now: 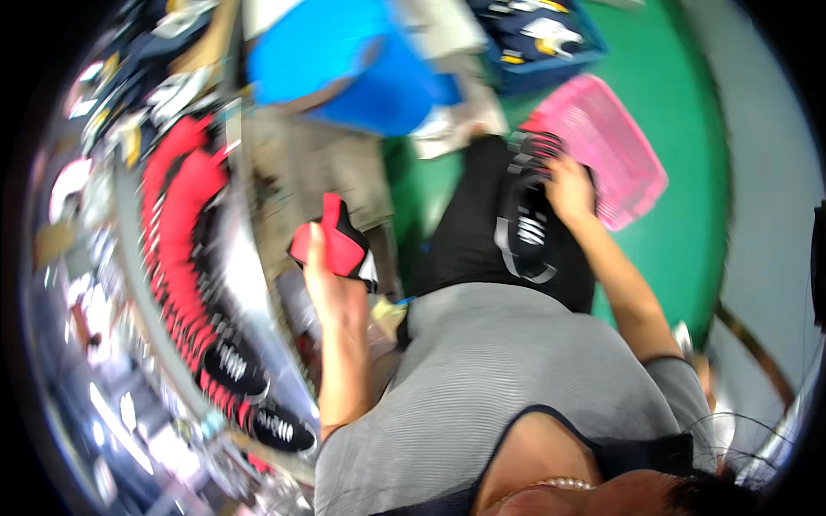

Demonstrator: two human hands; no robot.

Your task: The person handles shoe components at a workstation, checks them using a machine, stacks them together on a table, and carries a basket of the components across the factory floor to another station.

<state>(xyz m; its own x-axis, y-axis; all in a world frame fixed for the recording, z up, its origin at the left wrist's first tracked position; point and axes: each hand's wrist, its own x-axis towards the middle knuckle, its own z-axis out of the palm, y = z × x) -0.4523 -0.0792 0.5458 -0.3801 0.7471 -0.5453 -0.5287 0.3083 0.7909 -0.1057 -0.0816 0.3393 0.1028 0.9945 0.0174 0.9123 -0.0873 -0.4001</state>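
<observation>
My left hand (320,273) grips a red and black shoe upper (337,249) in front of the bench, thumb laid over its red face. Across my lap lies a small stack of black shoe uppers (527,219) with white stripes and pale edging. My right hand (570,191) is closed on the far right side of that stack, near its red-trimmed end; its fingertips are partly hidden and blurred.
To my left, a long curved row of red and black shoe uppers (176,258) lines the bench. Ahead stands a blue bin (318,60). A pink basket (615,146) sits on the green floor at the right, with a dark blue crate (551,76) of pieces beyond.
</observation>
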